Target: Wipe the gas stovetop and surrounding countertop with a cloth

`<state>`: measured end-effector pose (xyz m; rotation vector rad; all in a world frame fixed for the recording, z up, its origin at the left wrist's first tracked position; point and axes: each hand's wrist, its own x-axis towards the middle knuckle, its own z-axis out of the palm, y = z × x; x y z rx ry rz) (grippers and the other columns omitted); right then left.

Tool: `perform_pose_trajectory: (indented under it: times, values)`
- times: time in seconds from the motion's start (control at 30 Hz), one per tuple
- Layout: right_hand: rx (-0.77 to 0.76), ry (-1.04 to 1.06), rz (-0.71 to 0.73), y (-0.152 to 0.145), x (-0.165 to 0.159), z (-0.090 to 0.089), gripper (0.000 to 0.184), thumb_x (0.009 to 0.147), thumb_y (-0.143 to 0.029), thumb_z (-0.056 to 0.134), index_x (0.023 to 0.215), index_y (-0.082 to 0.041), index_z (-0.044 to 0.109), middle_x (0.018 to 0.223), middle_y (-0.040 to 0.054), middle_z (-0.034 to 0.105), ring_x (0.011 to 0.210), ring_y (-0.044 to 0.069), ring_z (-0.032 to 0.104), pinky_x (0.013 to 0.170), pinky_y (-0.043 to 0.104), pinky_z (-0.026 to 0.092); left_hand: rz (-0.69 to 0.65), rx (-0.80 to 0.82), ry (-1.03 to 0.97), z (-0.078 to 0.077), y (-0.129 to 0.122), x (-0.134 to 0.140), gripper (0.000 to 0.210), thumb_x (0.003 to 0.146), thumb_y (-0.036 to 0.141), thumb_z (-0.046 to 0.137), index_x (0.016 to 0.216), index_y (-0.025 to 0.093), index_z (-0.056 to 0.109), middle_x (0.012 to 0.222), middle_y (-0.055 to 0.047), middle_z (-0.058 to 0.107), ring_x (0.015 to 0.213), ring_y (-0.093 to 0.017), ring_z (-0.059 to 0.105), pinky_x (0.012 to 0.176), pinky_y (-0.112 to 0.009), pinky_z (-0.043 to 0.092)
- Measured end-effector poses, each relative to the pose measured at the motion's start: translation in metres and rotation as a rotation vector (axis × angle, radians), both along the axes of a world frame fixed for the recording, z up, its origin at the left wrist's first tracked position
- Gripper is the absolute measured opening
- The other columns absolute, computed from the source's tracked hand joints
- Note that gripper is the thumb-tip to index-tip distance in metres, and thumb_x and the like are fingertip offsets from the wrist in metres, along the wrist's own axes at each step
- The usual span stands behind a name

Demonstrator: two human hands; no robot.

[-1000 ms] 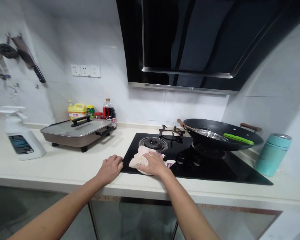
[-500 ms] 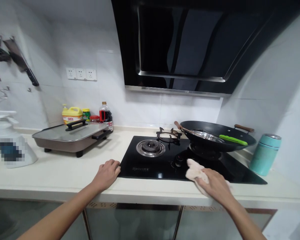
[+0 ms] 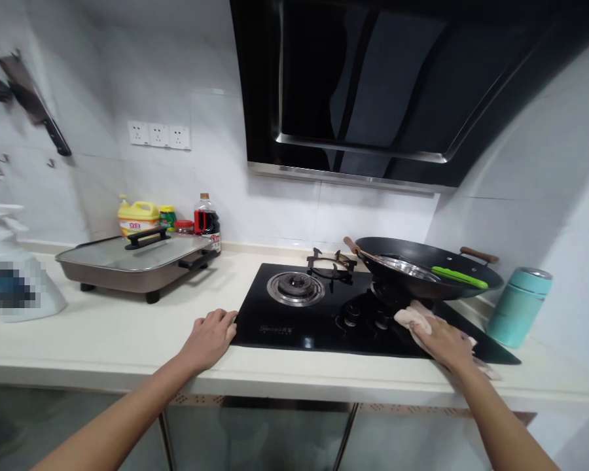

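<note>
Taking the middle of the black hob [image 3: 319, 324] as a clock's centre, the right hand [image 3: 445, 341] lies towards four o'clock, its fingers bent over a pale cloth [image 3: 412, 318] on the hob, while the left hand [image 3: 209, 339] rests empty and loosely curled between eight and nine on the worktop [image 3: 127, 337], at the hob's edge. Just behind the cloth, the wok [image 3: 427, 252] towards two o'clock blocks the way back; a turquoise flask [image 3: 520, 309] stands at three and a spray bottle [image 3: 17, 281] at nine.
</note>
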<state>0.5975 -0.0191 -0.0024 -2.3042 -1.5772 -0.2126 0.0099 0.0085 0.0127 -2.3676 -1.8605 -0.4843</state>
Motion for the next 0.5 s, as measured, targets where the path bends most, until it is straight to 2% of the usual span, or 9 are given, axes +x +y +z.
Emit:
perform_pose_trajectory:
  times: [0.13, 0.23, 0.33, 0.4, 0.5]
  values:
    - [0.056, -0.106, 0.071, -0.036, -0.051, -0.016, 0.064, 0.094, -0.064, 0.035, 0.131, -0.022, 0.067, 0.134, 0.018, 0.065, 0.123, 0.043, 0.057, 0.102, 0.059, 0.044, -0.006, 0.007, 0.034, -0.003, 0.003, -0.001, 0.052, 0.103, 0.036, 0.028, 0.143, 0.02, 0.057, 0.131, -0.016, 0.062, 0.123, -0.032, 0.057, 0.1, -0.048, 0.043]
    - [0.117, -0.121, 0.161, -0.057, -0.12, -0.016, 0.059, 0.093, -0.062, 0.044, 0.132, -0.025, 0.067, 0.127, 0.0174, 0.064, 0.116, 0.041, 0.056, 0.102, 0.057, 0.042, -0.01, 0.008, 0.04, -0.004, 0.005, -0.002, 0.053, 0.103, 0.038, 0.027, 0.144, 0.02, 0.056, 0.132, -0.017, 0.062, 0.124, -0.032, 0.057, 0.1, -0.049, 0.043]
    - [0.075, 0.021, 0.364, -0.061, -0.208, -0.001, 0.054, 0.09, -0.06, 0.053, 0.133, -0.03, 0.066, 0.126, 0.0158, 0.061, 0.117, 0.04, 0.052, 0.102, 0.057, 0.039, -0.001, 0.005, 0.045, -0.004, 0.006, -0.002, 0.054, 0.104, 0.038, 0.026, 0.145, 0.021, 0.055, 0.138, -0.018, 0.059, 0.129, -0.033, 0.054, 0.102, -0.05, 0.043]
    - [0.041, 0.115, 0.575, -0.056, -0.266, 0.011, 0.054, 0.088, -0.062, 0.059, 0.135, -0.037, 0.063, 0.128, 0.0121, 0.059, 0.119, 0.038, 0.051, 0.105, 0.057, 0.037, 0.022, 0.008, 0.061, -0.004, 0.006, -0.003, 0.052, 0.103, 0.037, 0.029, 0.145, 0.022, 0.056, 0.146, -0.019, 0.056, 0.136, -0.034, 0.049, 0.105, -0.052, 0.042]
    - [0.017, 0.159, 0.87, -0.046, -0.331, 0.022, 0.055, 0.087, -0.066, 0.06, 0.134, -0.037, 0.062, 0.138, 0.0099, 0.053, 0.13, 0.035, 0.044, 0.116, 0.059, 0.028, 0.023, 0.009, 0.084, -0.005, 0.007, -0.004, 0.047, 0.103, 0.036, 0.034, 0.142, 0.028, 0.059, 0.151, -0.016, 0.054, 0.143, -0.033, 0.043, 0.107, -0.054, 0.04]
